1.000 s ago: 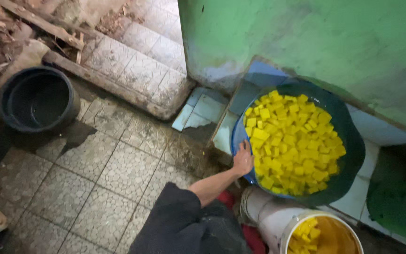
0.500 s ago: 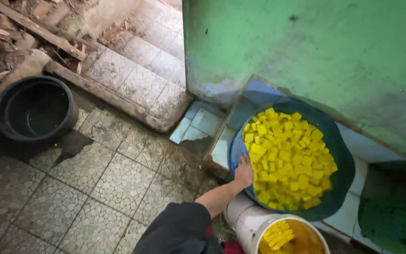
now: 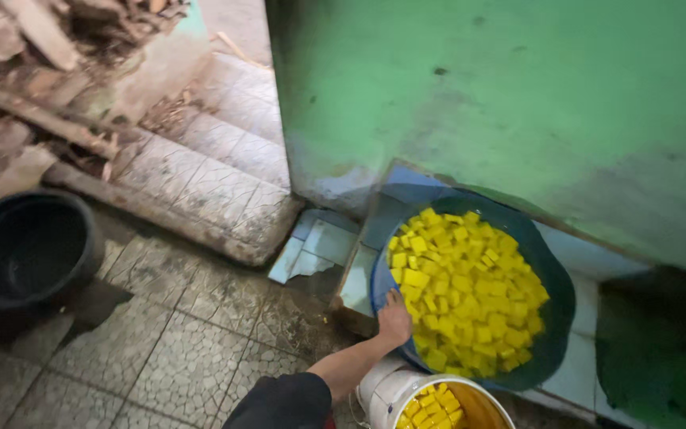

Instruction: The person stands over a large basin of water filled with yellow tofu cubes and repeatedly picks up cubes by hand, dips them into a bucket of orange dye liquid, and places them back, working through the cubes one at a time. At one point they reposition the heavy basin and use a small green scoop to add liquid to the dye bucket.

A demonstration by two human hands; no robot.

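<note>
Basin point(image 3: 553, 334), one, blue, heaped with yellow cubes point(image 3: 462, 294), long axis upper-left to lower-right. One left hand point(image 3: 395, 318), fingers hooked over its rim. One white bucket point(image 3: 391, 389), one black tub point(image 3: 25, 250).

Wet tiled floor point(image 3: 160, 349) with a black tub point(image 3: 25, 250), white bucket point(image 3: 406, 389) and broken tiles point(image 3: 315, 246).

Bare forearm, seemingly black sleeve point(image 3: 283, 401)

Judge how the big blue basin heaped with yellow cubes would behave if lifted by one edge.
The big blue basin is probably heavy, being heaped with yellow cubes. Gripped only at its rim by one hand, it may tip and spill. Its thin plastic wall might flex.
</note>
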